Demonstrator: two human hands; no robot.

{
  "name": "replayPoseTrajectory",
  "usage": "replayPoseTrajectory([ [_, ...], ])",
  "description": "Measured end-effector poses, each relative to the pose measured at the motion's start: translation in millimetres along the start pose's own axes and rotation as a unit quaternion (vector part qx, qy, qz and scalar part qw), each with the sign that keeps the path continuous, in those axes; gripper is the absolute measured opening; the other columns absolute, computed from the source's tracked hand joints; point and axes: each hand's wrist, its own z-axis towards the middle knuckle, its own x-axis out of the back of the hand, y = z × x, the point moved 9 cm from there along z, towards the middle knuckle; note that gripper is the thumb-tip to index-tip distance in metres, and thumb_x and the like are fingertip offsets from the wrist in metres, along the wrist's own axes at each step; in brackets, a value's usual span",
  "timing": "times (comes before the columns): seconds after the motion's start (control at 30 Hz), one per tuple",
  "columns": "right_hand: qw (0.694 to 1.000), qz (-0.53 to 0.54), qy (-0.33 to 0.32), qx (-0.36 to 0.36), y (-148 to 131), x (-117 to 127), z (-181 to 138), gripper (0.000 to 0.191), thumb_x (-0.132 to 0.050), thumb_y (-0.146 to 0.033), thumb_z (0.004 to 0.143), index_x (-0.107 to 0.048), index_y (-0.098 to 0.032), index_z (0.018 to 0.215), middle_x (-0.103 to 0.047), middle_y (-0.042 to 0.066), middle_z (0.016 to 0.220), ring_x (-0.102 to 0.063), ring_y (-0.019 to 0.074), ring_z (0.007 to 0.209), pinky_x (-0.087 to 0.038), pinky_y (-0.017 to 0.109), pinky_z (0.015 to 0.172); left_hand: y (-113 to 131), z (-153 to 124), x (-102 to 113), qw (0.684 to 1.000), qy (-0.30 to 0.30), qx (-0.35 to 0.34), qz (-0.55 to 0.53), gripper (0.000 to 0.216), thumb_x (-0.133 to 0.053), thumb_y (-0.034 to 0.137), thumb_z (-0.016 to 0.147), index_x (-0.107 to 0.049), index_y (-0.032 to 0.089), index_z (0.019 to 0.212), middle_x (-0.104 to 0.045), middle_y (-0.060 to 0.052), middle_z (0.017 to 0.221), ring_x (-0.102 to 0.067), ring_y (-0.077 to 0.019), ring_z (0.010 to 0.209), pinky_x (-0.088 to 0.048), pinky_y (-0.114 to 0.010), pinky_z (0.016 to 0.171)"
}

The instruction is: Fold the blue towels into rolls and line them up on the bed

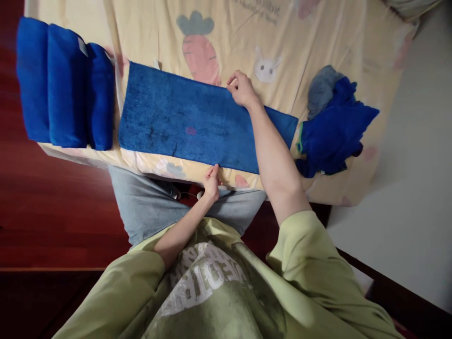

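A long blue towel (183, 120) lies flat across the yellow bedsheet (318, 28), folded into a strip. My right hand (241, 88) reaches over it and pinches its far edge near the middle. My left hand (211, 181) pinches the near edge at the bed's front, just below the right hand. Both hands are closed on the cloth.
Three folded blue towels (65, 82) stand side by side at the left end of the bed. A loose heap of blue and grey cloths (334, 125) lies at the right. Red wooden floor (42, 202) shows left, a pale floor right.
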Motion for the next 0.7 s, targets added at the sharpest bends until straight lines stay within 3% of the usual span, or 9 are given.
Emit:
replayPoseTrajectory([
  [0.23, 0.999, 0.000, 0.049, -0.005, -30, 35, -17, 0.028, -0.078, -0.048, 0.087, -0.055, -0.032, 0.089, -0.064, -0.004, 0.069, -0.065, 0.0207, 0.080, -0.054, 0.035, 0.077, 10, -14, 6, 0.998, -0.005, -0.063, 0.026, 0.051, -0.083, 0.044, 0.086, -0.044, 0.021, 0.063, -0.028, 0.010, 0.052, -0.027, -0.0059, 0.045, -0.029, -0.020, 0.042],
  [0.47, 0.997, 0.049, 0.048, 0.043, -73, 65, -52, 0.040, -0.081, -0.063, 0.082, -0.065, -0.030, 0.098, -0.073, -0.001, 0.083, -0.073, 0.0259, 0.097, -0.061, 0.045, 0.090, 46, -46, 11, 0.987, -0.021, -0.141, 0.080, 0.044, -0.082, 0.044, 0.086, -0.056, 0.019, 0.061, -0.034, 0.007, 0.050, -0.033, -0.0068, 0.046, -0.034, -0.020, 0.047],
  [0.7, 0.992, 0.102, 0.026, 0.063, -114, 96, -108, 0.036, -0.092, -0.038, 0.072, -0.067, -0.025, 0.094, -0.073, 0.001, 0.078, -0.072, 0.0236, 0.090, -0.062, 0.049, 0.092, 95, -81, 17, 0.965, -0.035, -0.240, 0.100, 0.039, -0.087, 0.035, 0.080, -0.060, 0.018, 0.058, -0.045, 0.003, 0.060, -0.043, -0.0096, 0.057, -0.040, -0.021, 0.055],
])
